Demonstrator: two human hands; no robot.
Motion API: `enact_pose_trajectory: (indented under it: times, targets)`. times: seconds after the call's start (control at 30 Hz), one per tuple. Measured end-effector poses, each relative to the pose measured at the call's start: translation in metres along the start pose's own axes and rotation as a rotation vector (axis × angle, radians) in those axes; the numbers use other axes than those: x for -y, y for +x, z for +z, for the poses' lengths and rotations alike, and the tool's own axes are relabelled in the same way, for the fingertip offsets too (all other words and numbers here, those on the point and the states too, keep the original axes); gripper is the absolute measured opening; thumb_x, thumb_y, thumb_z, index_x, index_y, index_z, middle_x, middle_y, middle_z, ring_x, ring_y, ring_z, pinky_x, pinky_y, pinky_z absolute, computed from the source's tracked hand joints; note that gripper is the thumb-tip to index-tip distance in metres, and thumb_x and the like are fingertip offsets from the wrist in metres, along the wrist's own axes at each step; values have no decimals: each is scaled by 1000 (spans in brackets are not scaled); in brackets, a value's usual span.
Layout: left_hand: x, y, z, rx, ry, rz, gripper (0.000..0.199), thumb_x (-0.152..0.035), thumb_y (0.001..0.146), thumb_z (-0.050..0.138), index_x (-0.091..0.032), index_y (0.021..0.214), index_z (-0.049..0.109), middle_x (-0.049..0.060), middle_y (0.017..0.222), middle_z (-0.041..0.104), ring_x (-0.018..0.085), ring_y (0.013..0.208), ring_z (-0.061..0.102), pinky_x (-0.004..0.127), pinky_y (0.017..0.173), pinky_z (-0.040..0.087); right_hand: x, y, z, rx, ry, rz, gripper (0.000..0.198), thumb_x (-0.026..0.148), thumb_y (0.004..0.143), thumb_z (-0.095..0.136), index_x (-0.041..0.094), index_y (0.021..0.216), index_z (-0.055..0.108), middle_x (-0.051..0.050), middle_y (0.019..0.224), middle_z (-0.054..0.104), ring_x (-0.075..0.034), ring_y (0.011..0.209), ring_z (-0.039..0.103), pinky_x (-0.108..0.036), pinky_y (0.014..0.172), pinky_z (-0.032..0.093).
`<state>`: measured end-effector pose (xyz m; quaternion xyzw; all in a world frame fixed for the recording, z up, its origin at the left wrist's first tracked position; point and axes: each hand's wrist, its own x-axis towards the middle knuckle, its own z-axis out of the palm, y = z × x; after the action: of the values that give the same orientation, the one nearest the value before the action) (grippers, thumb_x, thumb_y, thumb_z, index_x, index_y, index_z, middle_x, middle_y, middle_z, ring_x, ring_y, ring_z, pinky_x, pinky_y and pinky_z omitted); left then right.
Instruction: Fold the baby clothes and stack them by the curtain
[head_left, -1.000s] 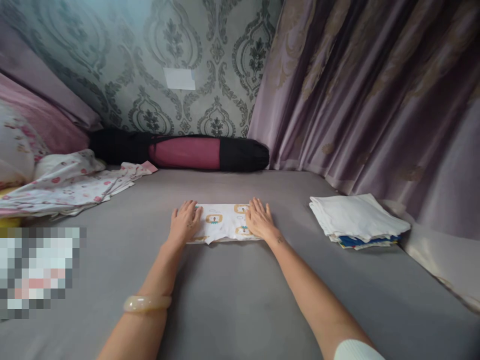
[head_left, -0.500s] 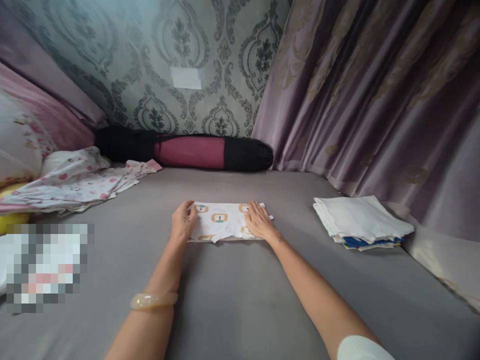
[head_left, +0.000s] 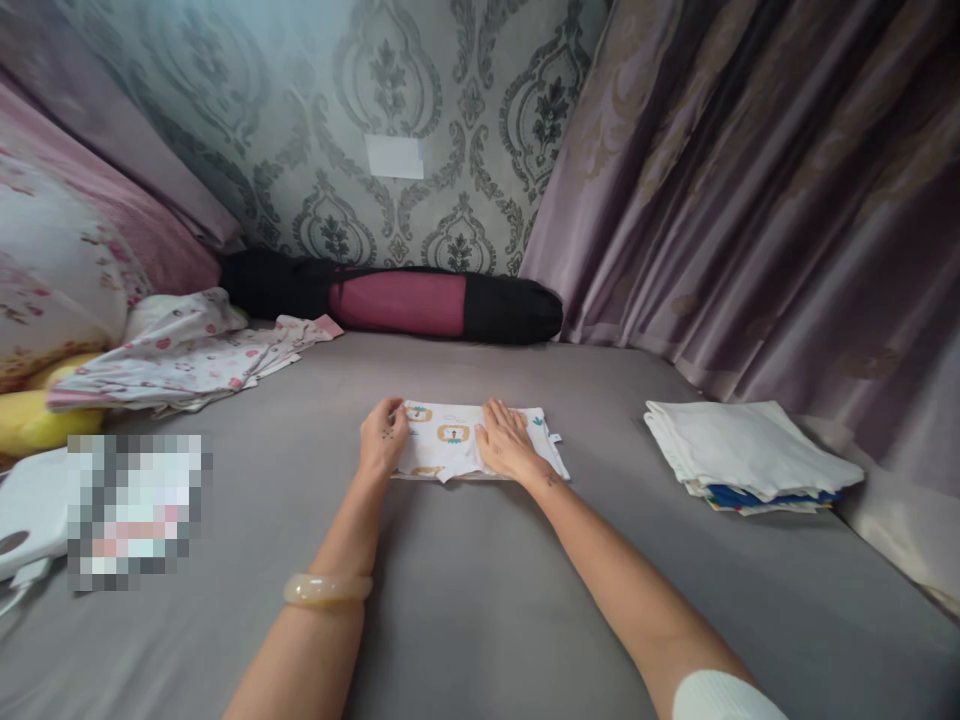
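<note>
A folded white cloth (head_left: 439, 455) with a print of orange-brown animal faces and green bits lies flat on the grey bed sheet in front of me. A small white tag pokes out from its right edge. At the cloth's left end my left hand (head_left: 383, 440) has its fingers curled over the edge, gripping it. The fingertips there are partly hidden. My right hand (head_left: 510, 442) rests open and flat on the cloth, right of its middle, palm down. A pale bangle (head_left: 328, 589) circles my left forearm.
To the right lies a stack of folded white cloths (head_left: 754, 445) with blue showing below. At the left are rumpled printed clothes (head_left: 195, 355), a yellow object (head_left: 45, 420) and a white device with a cable (head_left: 37, 500). A black and maroon roll (head_left: 397, 303) lies along the wall.
My right hand has slid left along the cloth, uncovering its right end. My left hand stays at the left edge. The whole view has shifted slightly to the left.
</note>
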<state>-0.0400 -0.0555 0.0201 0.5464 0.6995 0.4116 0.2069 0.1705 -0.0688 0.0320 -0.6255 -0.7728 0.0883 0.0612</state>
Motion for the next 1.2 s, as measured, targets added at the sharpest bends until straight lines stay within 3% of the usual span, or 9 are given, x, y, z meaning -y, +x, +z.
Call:
enact_pose_trajectory:
  times: [0.6, 0.93, 1.2]
  targets:
    - [6, 6, -2, -28, -40, -55, 36, -25, 86, 46, -11, 113, 66, 14, 111, 71, 23, 104, 65, 33, 93, 48, 6, 1, 12, 28, 27, -20, 61, 36, 98, 23, 1, 148, 30, -18, 157, 23, -27, 146, 17, -45, 117, 10]
    - [17, 12, 3, -73, -86, -49, 35, -26, 85, 47, -13, 109, 68, 13, 106, 72, 23, 98, 66, 34, 90, 49, 37, 9, 14, 3, 88, -77, 62, 35, 98, 22, 1, 148, 28, -17, 157, 23, -27, 146, 16, -48, 118, 9]
    - [22, 15, 7, -94, -128, -43, 34, -27, 84, 48, -13, 107, 68, 13, 102, 72, 23, 96, 67, 34, 88, 50, 40, 8, 20, -4, 86, -78, 60, 34, 98, 23, 1, 148, 31, -17, 157, 24, -26, 146, 17, -47, 118, 10]
